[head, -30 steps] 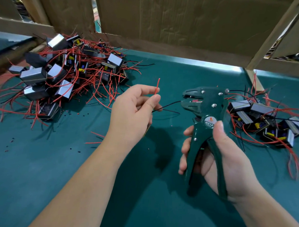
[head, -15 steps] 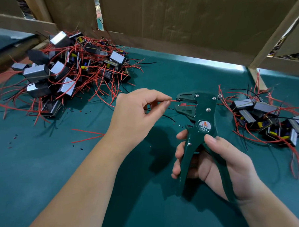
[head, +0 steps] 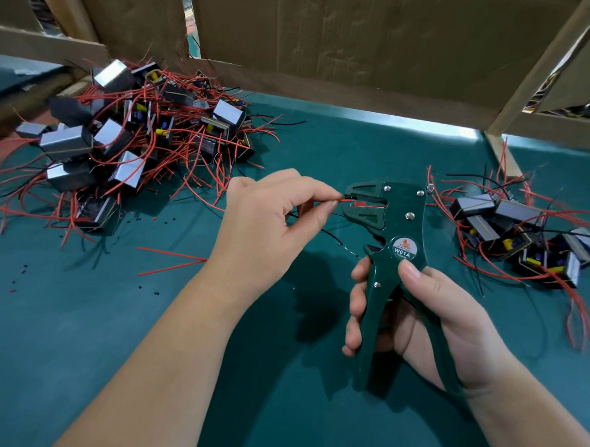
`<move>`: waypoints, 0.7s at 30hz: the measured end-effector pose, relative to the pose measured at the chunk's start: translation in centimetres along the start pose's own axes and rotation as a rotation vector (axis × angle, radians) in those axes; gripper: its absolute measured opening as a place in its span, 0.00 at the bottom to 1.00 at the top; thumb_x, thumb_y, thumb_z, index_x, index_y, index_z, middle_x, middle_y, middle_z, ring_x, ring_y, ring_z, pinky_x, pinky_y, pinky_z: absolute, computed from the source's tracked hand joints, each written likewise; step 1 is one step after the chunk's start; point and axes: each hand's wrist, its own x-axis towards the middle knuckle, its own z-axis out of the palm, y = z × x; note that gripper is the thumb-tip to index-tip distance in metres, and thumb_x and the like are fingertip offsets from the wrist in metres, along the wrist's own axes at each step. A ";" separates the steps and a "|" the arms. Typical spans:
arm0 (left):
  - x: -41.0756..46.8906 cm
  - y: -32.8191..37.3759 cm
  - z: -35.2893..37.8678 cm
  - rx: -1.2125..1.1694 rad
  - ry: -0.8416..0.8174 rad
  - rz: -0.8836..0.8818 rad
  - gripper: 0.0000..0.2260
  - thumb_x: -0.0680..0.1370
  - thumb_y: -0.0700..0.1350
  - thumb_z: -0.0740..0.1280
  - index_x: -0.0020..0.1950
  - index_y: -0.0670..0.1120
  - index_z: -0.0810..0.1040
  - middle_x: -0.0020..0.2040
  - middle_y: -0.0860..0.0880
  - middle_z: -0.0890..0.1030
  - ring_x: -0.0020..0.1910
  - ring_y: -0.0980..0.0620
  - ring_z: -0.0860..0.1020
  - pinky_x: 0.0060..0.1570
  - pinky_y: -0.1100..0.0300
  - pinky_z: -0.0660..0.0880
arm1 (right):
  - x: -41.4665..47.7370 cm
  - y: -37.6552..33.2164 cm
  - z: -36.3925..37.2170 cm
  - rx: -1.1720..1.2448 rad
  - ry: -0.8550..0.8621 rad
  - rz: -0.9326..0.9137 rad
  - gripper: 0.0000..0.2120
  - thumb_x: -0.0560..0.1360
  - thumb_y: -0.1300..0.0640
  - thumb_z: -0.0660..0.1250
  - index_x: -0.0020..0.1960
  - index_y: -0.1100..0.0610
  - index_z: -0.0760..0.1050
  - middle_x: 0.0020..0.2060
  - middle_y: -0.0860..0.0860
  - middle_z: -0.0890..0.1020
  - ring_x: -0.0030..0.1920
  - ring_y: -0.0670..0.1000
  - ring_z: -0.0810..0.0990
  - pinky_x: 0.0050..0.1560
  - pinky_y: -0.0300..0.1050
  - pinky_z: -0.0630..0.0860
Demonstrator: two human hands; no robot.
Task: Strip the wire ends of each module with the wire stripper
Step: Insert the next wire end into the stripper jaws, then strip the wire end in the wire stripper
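Wire (head: 347, 200) is pinched by left hand (head: 270, 222), tip fed into stripper (head: 403, 221) gripped by right hand (head: 435, 317) — if skewed, strands could be nicked.

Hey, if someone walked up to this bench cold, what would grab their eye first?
First the dark green wire stripper at centre right, gripped by the right hand, while the left hand pinches a red wire whose end reaches between its jaws. Next, the big heap of modules tangled in red leads at far left, and a smaller cluster at right on the green mat.
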 end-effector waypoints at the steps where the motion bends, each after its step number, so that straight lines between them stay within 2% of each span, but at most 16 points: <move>1: 0.0 0.0 0.0 0.011 -0.004 0.002 0.04 0.77 0.45 0.69 0.46 0.52 0.83 0.35 0.53 0.77 0.36 0.57 0.74 0.43 0.36 0.70 | 0.0 0.0 0.0 0.001 -0.002 0.004 0.24 0.65 0.45 0.76 0.52 0.62 0.78 0.38 0.62 0.78 0.34 0.63 0.79 0.38 0.59 0.77; 5: -0.1 0.1 -0.1 0.056 -0.009 0.016 0.04 0.77 0.46 0.69 0.46 0.53 0.83 0.35 0.55 0.77 0.36 0.58 0.74 0.47 0.39 0.68 | 0.0 -0.1 0.0 -0.011 0.008 0.011 0.24 0.65 0.44 0.77 0.50 0.61 0.79 0.37 0.61 0.78 0.32 0.62 0.79 0.36 0.58 0.78; 10: 0.0 0.1 -0.1 0.046 -0.023 0.027 0.04 0.76 0.44 0.69 0.46 0.50 0.84 0.33 0.56 0.74 0.34 0.59 0.73 0.41 0.36 0.70 | 0.0 0.0 0.1 -0.037 0.064 0.019 0.24 0.63 0.41 0.77 0.46 0.60 0.79 0.35 0.60 0.77 0.29 0.60 0.77 0.34 0.56 0.77; 12: 0.0 0.0 -0.1 0.074 -0.024 0.030 0.04 0.76 0.44 0.69 0.47 0.51 0.83 0.34 0.57 0.74 0.34 0.62 0.72 0.43 0.38 0.70 | 0.1 0.2 0.5 -0.054 0.132 0.011 0.21 0.66 0.42 0.74 0.44 0.59 0.78 0.33 0.60 0.76 0.27 0.58 0.76 0.31 0.54 0.76; 14: -0.3 0.0 0.2 0.053 -0.056 -0.018 0.07 0.76 0.44 0.67 0.52 0.51 0.82 0.35 0.58 0.74 0.32 0.65 0.70 0.43 0.45 0.69 | 0.3 0.4 0.7 -0.094 0.260 -0.024 0.18 0.68 0.42 0.69 0.40 0.58 0.76 0.29 0.58 0.74 0.22 0.55 0.72 0.26 0.48 0.73; 16: -0.6 0.3 0.7 -0.043 -0.153 -0.111 0.16 0.74 0.43 0.63 0.61 0.52 0.76 0.37 0.59 0.75 0.27 0.60 0.69 0.45 0.51 0.66 | 0.4 0.5 0.8 -0.122 0.361 -0.077 0.17 0.68 0.42 0.67 0.38 0.57 0.75 0.27 0.57 0.73 0.20 0.54 0.70 0.24 0.45 0.71; 18: -0.8 0.5 1.0 -0.079 -0.234 -0.169 0.23 0.74 0.42 0.60 0.69 0.53 0.70 0.40 0.60 0.75 0.30 0.56 0.70 0.49 0.52 0.67 | 0.5 0.5 0.7 -0.054 0.371 -0.121 0.17 0.65 0.42 0.68 0.39 0.57 0.77 0.29 0.58 0.75 0.23 0.57 0.73 0.25 0.50 0.73; 21: -0.6 0.0 0.7 -0.115 -0.182 -0.243 0.22 0.76 0.42 0.57 0.71 0.51 0.68 0.42 0.59 0.76 0.40 0.57 0.74 0.60 0.45 0.69 | 0.4 0.1 0.4 0.115 0.306 -0.206 0.18 0.67 0.46 0.65 0.46 0.60 0.77 0.37 0.60 0.80 0.33 0.60 0.79 0.35 0.57 0.79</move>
